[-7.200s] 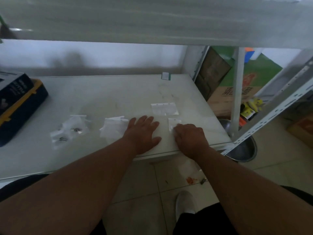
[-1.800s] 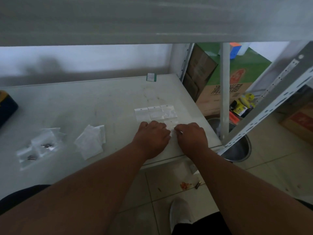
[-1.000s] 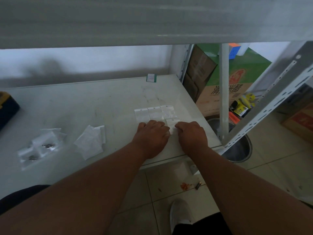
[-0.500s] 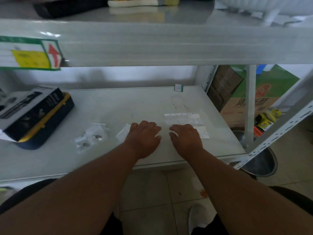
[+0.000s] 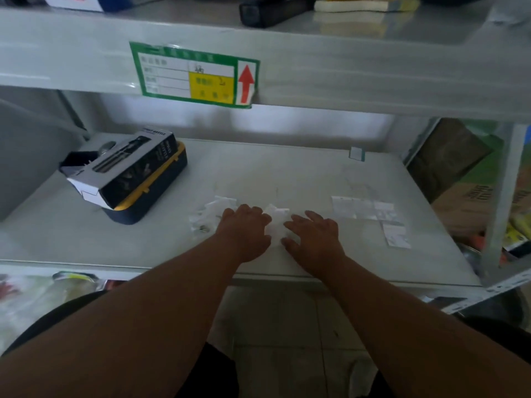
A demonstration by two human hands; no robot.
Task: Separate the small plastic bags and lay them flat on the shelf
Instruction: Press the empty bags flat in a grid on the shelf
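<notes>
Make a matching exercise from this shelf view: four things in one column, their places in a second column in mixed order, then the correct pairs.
Things
1. stack of plastic bags
2. flattened bags
3. bags with small parts
4. black and yellow case

Places
A. far left on the shelf, under a printed box
B. between the left hand and right hand
C. laid out flat to the right of both hands
D. just left of the left hand

Pairs: 1-B, 2-C, 3-D, 4-A

Bag pile (image 5: 276, 222) between hands — flat bags (image 5: 362, 207) right (shelf (image 5: 287, 173)).
</notes>
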